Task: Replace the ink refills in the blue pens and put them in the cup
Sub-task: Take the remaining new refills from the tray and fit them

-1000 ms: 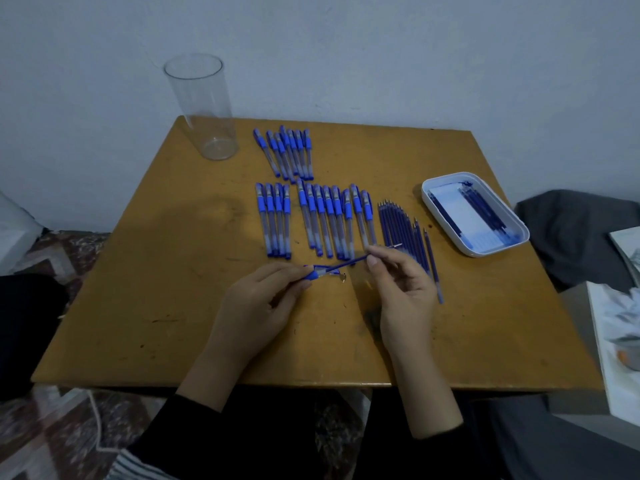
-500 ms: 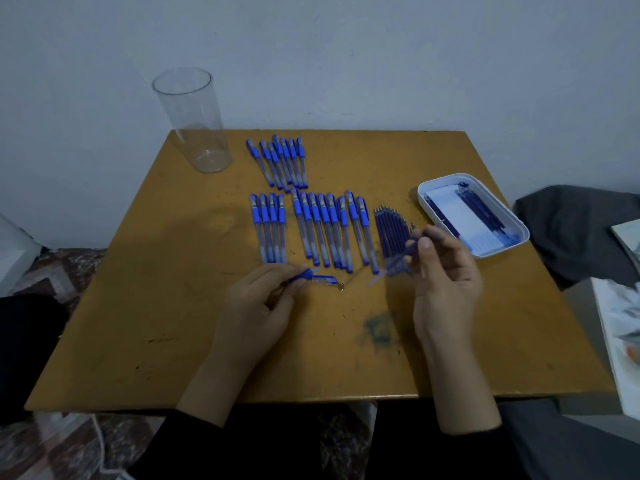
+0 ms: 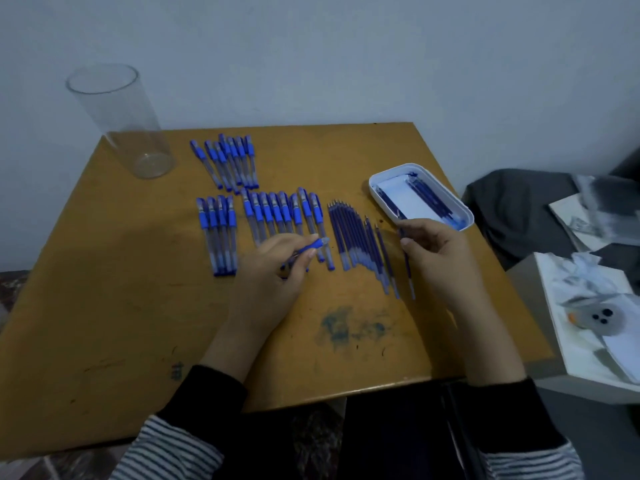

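The right hand (image 3: 440, 254) curls round a thin refill (image 3: 408, 268), which appears pinched between the thumb and the fingers. Its long axis runs close to 12-to-6, with the upper tip tilted slightly toward 11. The white tray (image 3: 465, 211) lies just beyond this hand at 12 o'clock, with its near end almost touching the knuckles. Its length runs from 10 to 4 and loose refills already lie along it. I judge that the held refill is a used one bound for the tray, so the right hand is the nearer one and needs only a short reach toward 12, turning the refill toward the tray's own line.

The left hand (image 3: 273, 271) grips a blue pen (image 3: 311, 245), with its end pointing toward 2. It hovers over the near ends of the pens (image 3: 277, 213) laid in rows on the table (image 3: 104, 289). The spare refills (image 3: 353, 237) lie side by side between the two hands. The clear cup (image 3: 117, 123) stands well apart at 10 o'clock from the left hand, holding nothing.
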